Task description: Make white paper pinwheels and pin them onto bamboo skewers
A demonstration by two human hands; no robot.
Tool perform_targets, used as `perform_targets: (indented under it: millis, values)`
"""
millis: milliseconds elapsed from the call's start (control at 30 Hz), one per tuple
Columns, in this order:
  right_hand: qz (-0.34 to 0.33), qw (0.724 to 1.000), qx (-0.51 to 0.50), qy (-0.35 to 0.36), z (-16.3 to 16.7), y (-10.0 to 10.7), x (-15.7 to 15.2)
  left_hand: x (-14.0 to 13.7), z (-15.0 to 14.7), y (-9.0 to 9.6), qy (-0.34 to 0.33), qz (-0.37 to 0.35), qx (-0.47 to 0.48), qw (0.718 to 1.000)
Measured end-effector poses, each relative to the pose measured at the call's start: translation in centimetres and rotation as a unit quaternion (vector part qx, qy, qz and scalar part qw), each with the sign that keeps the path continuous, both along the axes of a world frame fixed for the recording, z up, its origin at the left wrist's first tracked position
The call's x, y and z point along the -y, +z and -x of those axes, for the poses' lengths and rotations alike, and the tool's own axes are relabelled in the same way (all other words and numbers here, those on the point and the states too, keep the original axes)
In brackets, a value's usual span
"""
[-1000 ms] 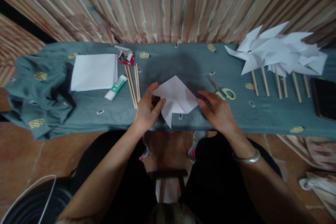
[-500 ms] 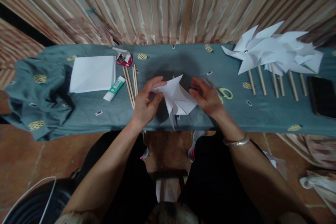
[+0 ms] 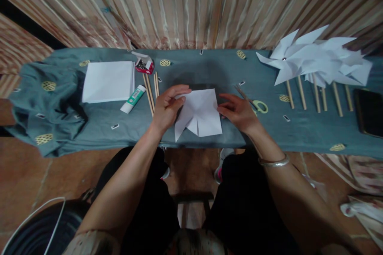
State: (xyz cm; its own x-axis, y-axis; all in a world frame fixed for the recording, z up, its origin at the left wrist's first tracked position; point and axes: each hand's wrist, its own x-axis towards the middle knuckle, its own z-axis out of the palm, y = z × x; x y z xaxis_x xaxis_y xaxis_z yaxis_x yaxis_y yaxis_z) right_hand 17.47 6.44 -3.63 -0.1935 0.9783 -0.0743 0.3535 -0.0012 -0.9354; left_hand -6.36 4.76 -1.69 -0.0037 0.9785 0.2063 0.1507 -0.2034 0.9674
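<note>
Left hand (image 3: 167,107) pinches slit white paper (image 3: 203,113) at its upper-left corner, right hand (image 3: 236,112) half-curled at its right edge, grip unclear, paper midway along the teal pineapple-print surface (image 3: 287,135), pleated curtain (image 3: 206,8) behind, tiled floor (image 3: 64,177) below

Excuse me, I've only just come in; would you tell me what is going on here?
A person sits at a cloth-covered table, handling a slit white sheet. Their left hand touches its left side; the right hand is at its right edge. Scissors lie beside the right hand. A paper stack and glue stick lie to the left, white pinwheels to the right.
</note>
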Motion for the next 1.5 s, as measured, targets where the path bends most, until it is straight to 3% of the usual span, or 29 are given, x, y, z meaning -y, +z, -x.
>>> perform_targets:
  millis: [133, 267, 333, 433, 533, 600, 733, 867, 967, 1233, 1500]
  values:
    - [0.055, 0.998, -0.021, -0.007, 0.1, 0.8, 2.5, -0.3, -0.3, -0.2, 0.003, 0.008, -0.029, 1.0]
    - [0.047, 0.999, 0.009, -0.013, -0.1, 1.5, 5.4, -0.3, -0.9, -0.3, -0.008, -0.01, -0.063, 0.998]
    - [-0.006, 0.996, 0.09, -0.018, -0.5, 1.9, 6.5, -0.3, -1.2, -0.4, -0.016, -0.022, -0.077, 0.997]
    - [-0.128, 0.965, 0.228, -0.004, -1.6, 2.4, 7.4, -0.5, -1.3, -0.5, -0.014, -0.04, -0.108, 0.993]
    - [-0.226, 0.93, 0.281, 0.066, -2.4, 2.5, 7.8, -0.6, -0.8, -0.2, 0.02, -0.066, -0.14, 0.988]
    - [-0.25, 0.917, 0.28, 0.136, -2.6, 2.2, 8.1, -0.3, -0.3, 0.3, 0.058, -0.083, -0.161, 0.982]
    - [-0.249, 0.9, 0.275, 0.229, -1.8, 1.7, 8.7, 2.0, 0.4, 1.7, 0.106, -0.095, -0.239, 0.961]
    - [-0.251, 0.893, 0.277, 0.251, -0.5, 1.7, 8.8, 5.4, 0.4, 2.2, 0.047, -0.1, -0.311, 0.944]
    - [-0.255, 0.893, 0.269, 0.256, 0.2, 1.8, 8.5, 6.9, 0.7, 2.2, 0.04, -0.099, -0.321, 0.941]
    - [-0.198, 0.921, 0.214, 0.259, 0.0, 2.5, 7.0, 7.2, 2.2, 2.5, 0.075, -0.089, -0.32, 0.94]
    - [-0.239, 0.903, 0.249, 0.254, 2.0, 1.2, 6.5, 7.7, 2.5, 2.4, 0.065, -0.114, -0.336, 0.933]
